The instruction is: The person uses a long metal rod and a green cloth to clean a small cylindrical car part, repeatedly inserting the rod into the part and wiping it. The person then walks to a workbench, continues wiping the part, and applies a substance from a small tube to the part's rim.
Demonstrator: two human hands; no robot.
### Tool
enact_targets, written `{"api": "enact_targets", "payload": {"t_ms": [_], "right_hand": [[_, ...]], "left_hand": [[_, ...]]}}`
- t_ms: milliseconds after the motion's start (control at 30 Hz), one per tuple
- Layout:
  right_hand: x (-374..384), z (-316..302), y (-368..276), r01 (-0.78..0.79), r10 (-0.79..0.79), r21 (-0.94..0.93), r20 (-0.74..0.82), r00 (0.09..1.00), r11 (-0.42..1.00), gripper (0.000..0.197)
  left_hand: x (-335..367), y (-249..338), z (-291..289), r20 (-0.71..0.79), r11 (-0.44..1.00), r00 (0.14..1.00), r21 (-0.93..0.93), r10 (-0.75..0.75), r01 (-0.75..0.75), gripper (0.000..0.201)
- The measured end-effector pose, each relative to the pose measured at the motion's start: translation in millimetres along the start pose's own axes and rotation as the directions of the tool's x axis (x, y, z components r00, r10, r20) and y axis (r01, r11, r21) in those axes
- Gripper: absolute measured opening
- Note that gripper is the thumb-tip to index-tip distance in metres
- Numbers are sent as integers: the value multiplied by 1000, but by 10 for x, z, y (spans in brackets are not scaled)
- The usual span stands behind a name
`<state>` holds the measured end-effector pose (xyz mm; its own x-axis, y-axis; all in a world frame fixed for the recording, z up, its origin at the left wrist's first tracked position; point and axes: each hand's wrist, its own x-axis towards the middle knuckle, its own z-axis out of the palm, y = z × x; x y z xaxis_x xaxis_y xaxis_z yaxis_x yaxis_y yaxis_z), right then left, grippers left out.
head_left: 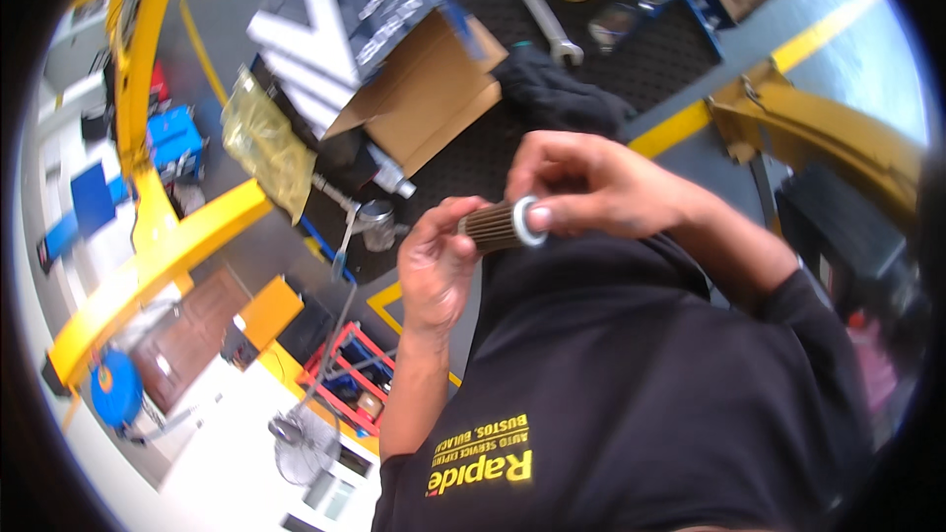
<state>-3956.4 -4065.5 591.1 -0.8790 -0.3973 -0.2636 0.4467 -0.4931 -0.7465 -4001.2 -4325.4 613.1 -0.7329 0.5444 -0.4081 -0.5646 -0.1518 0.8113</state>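
Note:
A small pleated filter cartridge (489,228), brownish with a white ring on one end, is held up in front of my dark shirt. My left hand (439,261) grips its pleated end between thumb and fingers. At the ringed end, the thumb of my right hand (603,187) presses on the white ring, its other fingers curled behind. Part of the cartridge is covered by my fingers. Beyond my hands, an opened cardboard box (434,103) with a blue and white outside lies on a dark ribbed mat (645,69).
On the mat lie a long wrench (537,5) and a bunched black cloth (562,94). A yellowish plastic bag (261,143) and a metal cup (376,224) sit left of the box. Yellow lift arms (168,276) flank the area; a red cart (345,374) and fan (305,443) stand lower left.

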Motion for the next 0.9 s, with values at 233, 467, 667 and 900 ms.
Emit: {"api": "enact_targets", "payload": {"t_ms": [233,467,667,900], "right_hand": [[186,181,10,82,-111,-460,-36,993,884,47],[547,554,-121,-10,-120,-727,-126,985,687,43],[945,922,-88,-33,-265,-871,-185,946,489,40],[1329,1361,52,-115,-245,-900,-235,941,420,40]], "left_hand": [[-213,-91,-79,-173,1000,985,-27,2,-7,41],[-408,14,-720,-274,534,757,837,593,-116,54],[-283,36,-1246,-263,241,842,957,472,165,73],[-292,-10,-1674,-253,830,922,546,293,-114,66]]}}
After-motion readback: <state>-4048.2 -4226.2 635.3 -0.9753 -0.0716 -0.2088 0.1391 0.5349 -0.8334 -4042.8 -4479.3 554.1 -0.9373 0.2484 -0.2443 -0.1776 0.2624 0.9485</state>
